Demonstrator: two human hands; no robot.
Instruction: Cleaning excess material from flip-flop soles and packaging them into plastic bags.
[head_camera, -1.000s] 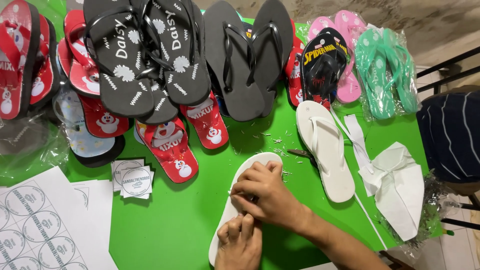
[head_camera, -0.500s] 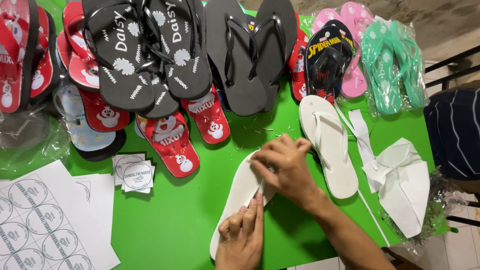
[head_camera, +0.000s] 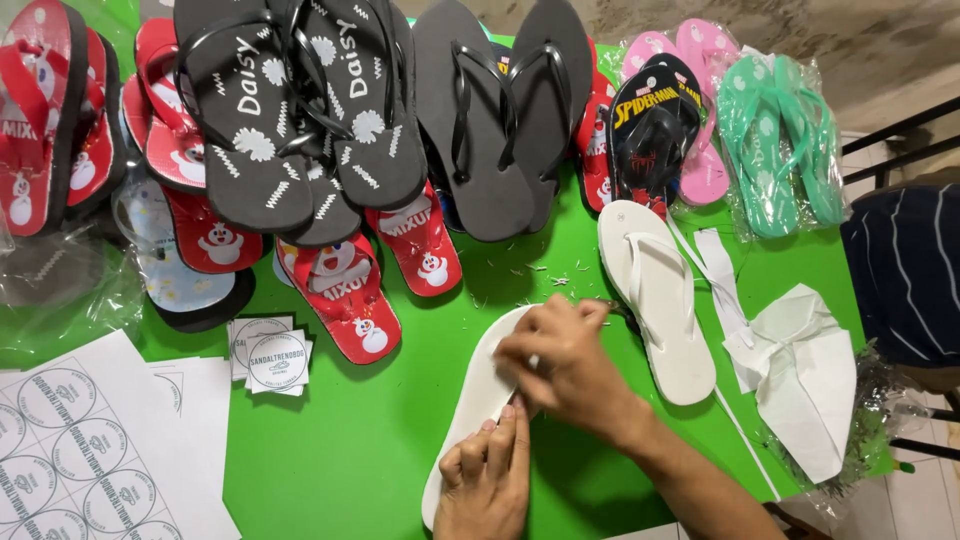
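Pressing flat, the left hand pins the heel of the white sole on the green table, fingers together. The right hand has slid up toward one o'clock since a second ago, fingers pinched on something I cannot make out. So work on the sole looks underway, while the finished white sandal lies at two o'clock.

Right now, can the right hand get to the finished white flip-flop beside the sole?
Probably yes. The right hand rests on the white sole, and the white flip-flop lies just beside it on the green table, nothing between.
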